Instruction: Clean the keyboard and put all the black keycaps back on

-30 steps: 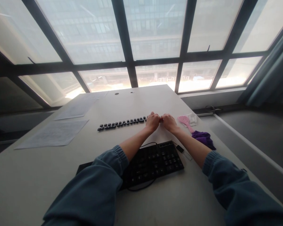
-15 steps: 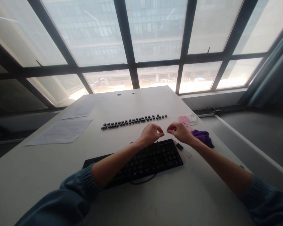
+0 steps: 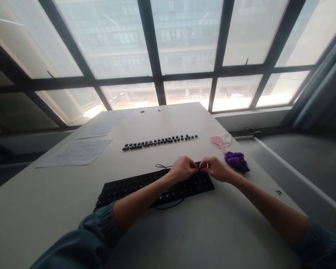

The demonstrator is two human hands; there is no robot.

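A black keyboard (image 3: 140,185) lies slightly slanted on the white table, partly covered by my left forearm. Over its upper right part, my left hand (image 3: 184,167) is closed in a pinch, its fingertips pointing right. Facing it, my right hand (image 3: 215,168) is pinched too, and the fingertips of both hands nearly meet. Whatever sits between the fingers is too small to make out. Beyond the keyboard, loose black keycaps (image 3: 159,142) stand in two rows. A thin black cable (image 3: 169,206) curves out below the keyboard, and a loop of it shows above.
On the right lie a pink round-headed brush (image 3: 217,140), a crumpled purple cloth (image 3: 237,161) and something white and thin (image 3: 226,139). Printed paper sheets (image 3: 75,153) rest at the left. A small dark item (image 3: 278,192) is near the table's right edge. Windows stand behind.
Both hands have come down onto the keyboard's upper right part, and their fingertips have drawn closer together. The small black item and clear piece right of the keyboard are now hidden behind my right hand.
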